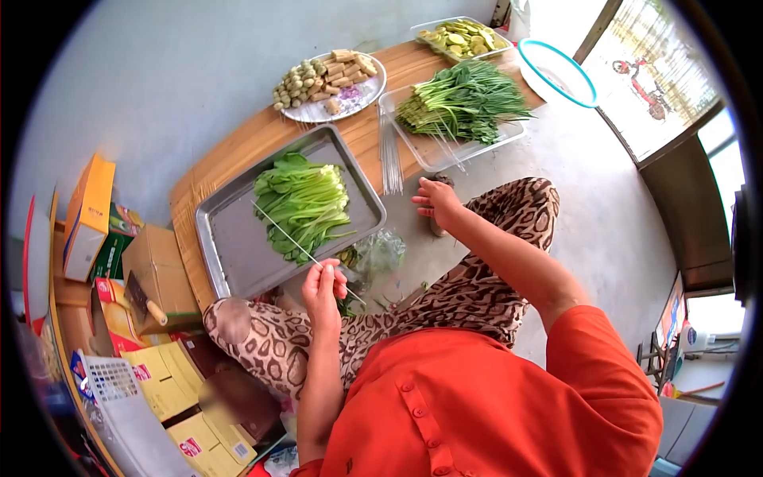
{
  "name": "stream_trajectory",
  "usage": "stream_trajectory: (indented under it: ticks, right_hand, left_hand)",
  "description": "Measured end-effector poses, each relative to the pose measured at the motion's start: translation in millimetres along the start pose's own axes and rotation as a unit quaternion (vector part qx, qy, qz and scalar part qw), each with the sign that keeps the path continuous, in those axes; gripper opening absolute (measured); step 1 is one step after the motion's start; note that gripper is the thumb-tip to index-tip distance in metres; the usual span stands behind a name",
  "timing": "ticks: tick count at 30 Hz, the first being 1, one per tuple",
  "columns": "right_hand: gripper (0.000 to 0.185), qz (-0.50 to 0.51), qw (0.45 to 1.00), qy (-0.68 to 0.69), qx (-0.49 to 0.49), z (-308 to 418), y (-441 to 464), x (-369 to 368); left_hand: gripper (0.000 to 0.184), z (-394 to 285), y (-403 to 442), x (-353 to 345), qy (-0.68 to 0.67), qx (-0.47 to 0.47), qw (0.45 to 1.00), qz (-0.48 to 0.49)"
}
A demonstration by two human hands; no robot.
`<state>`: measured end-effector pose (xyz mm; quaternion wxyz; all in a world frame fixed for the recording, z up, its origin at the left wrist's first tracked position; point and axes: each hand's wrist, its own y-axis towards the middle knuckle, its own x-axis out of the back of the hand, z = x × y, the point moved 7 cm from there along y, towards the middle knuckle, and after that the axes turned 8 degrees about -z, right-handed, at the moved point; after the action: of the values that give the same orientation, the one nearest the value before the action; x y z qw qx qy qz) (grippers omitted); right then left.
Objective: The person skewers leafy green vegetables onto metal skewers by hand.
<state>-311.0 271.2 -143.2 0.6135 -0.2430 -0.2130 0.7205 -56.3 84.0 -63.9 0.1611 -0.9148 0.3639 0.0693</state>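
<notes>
My left hand [323, 286] is closed in a pinch on a thin skewer [284, 231]. The skewer slants across the front of a pile of leafy greens [306, 203]; I cannot tell whether it touches them. The greens lie in a metal tray [234, 266], stems toward the right. My right hand [437, 202] is held out with its fingers apart and nothing visible in it. Nearest to it are a bundle of thin skewers [389, 159] at the table edge and a clear plastic tray [433, 163] holding garlic chives [465, 103].
On the wooden table [238, 163] stand a plate [366, 99] of skewered rolls and balls and a box of sliced vegetables [465, 38]. A blue-rimmed basket [588, 83] is at the right. Cardboard boxes [159, 266] and a knife [147, 302] are at left. A plastic bag [380, 254] lies below.
</notes>
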Motion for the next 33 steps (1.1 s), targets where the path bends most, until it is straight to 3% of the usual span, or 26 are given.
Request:
stream_trajectory:
  ticks: [6, 24, 33]
  right_hand:
    - [0.066, -0.151, 0.988, -0.003, 0.041, 15, 39, 19]
    - [0.054, -0.155, 0.982, -0.094, 0.053, 23, 65, 31]
    - [0.054, -0.159, 0.986, -0.027, 0.048, 28, 77, 31]
  left_hand:
    - [0.019, 13, -7, -9, 0.01, 0.027, 0.999, 0.017]
    - [0.018, 36, -10, -17, 0.017, 0.067, 0.997, 0.032]
    - [0.019, 43, -11, -10, 0.041, 0.062, 0.997, 0.026]
